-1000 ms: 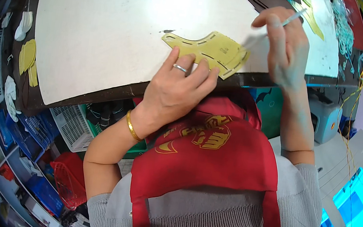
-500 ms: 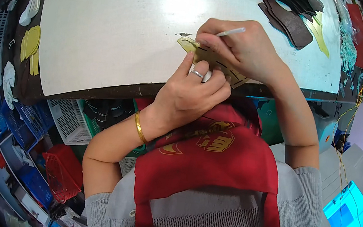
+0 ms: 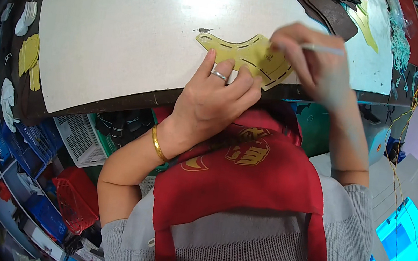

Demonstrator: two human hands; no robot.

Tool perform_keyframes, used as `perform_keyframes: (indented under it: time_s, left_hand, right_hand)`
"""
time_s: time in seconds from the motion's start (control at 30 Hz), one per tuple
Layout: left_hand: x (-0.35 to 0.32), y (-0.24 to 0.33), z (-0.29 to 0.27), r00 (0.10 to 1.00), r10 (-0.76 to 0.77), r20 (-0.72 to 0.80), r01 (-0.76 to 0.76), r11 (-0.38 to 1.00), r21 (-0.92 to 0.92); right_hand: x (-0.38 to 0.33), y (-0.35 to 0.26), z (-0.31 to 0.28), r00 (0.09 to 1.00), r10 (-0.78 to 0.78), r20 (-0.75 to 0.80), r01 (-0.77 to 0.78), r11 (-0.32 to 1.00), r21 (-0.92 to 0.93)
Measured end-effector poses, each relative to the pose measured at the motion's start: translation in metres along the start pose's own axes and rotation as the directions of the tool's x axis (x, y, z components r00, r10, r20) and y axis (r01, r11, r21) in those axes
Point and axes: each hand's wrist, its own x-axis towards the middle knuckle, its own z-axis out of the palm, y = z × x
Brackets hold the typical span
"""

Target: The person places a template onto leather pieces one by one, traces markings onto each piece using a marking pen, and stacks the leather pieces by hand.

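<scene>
A yellow, see-through pattern template (image 3: pixel 249 57) with dark slots lies at the near edge of the white tabletop. Across its lower side sits my left hand (image 3: pixel 219 87), fingers bent and holding it down; the thumb is hidden. A small white bit shows under these fingers, too covered to name. Just right of the template, my right hand (image 3: pixel 311 65) is closed around a slim white pen (image 3: pixel 323 49). Both are smeared by motion, and the pen's tip cannot be made out.
Dark brown leather pieces (image 3: pixel 333 12) are stacked at the far right, beside another yellow template (image 3: pixel 365 27). Pale green cord (image 3: pixel 401 42) hangs by the right edge. Yellow pieces (image 3: pixel 29 56) and a white glove (image 3: pixel 8 98) lie along the left edge. Baskets (image 3: pixel 75 200) stand below left.
My right hand has lifted off the template and moved right with the pen, uncovering the template's upper right part. My left hand stays on the template, slightly further left in view.
</scene>
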Motion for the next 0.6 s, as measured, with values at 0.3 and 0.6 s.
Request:
perform_keyframes:
  time_s: [0.3,0.6]
  left_hand:
    - [-0.001,0.001,0.002,1.0,-0.005,-0.025,0.005,1.0,0.011]
    - [0.008,0.0,-0.008,0.999,0.026,0.046,-0.027,0.999,0.028]
  right_hand:
    - [-0.035,-0.028,-0.005,0.979,0.046,0.197,-0.062,0.995,0.075]
    - [-0.072,-0.006,-0.008,0.927,0.375,-0.032,-0.372,0.926,0.071]
